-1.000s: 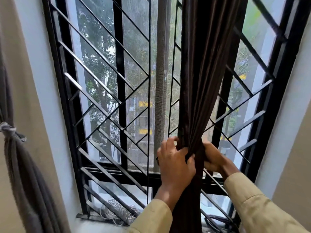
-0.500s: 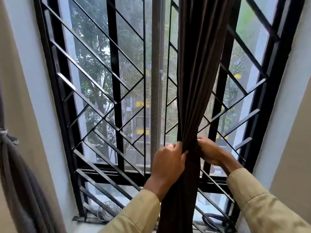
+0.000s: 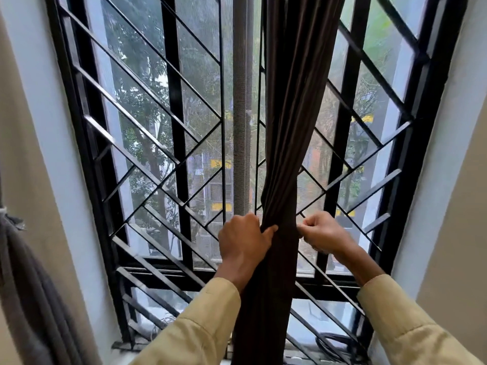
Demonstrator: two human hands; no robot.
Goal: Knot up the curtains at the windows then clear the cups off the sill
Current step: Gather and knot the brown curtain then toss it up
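Note:
A dark brown curtain (image 3: 292, 122) hangs bunched into a narrow column in front of the black window grille (image 3: 158, 143). My left hand (image 3: 243, 242) grips the bunched cloth from its left side, thumb pressed into the folds. My right hand (image 3: 322, 231) pinches the curtain's right edge at the same height, fingers curled. Below my hands the curtain falls straight down between my two sleeves. No cups are in view.
A grey curtain (image 3: 29, 285), tied with a band, hangs along the left wall. Coiled cables lie at the window's foot, a pale one (image 3: 160, 322) on the left and a dark one (image 3: 334, 343) on the right. Beige walls flank the window.
Both hands have drawn slightly apart on the curtain; the right one has shifted from wrapping behind the cloth to pinching its right edge. The bunch between them looks tighter.

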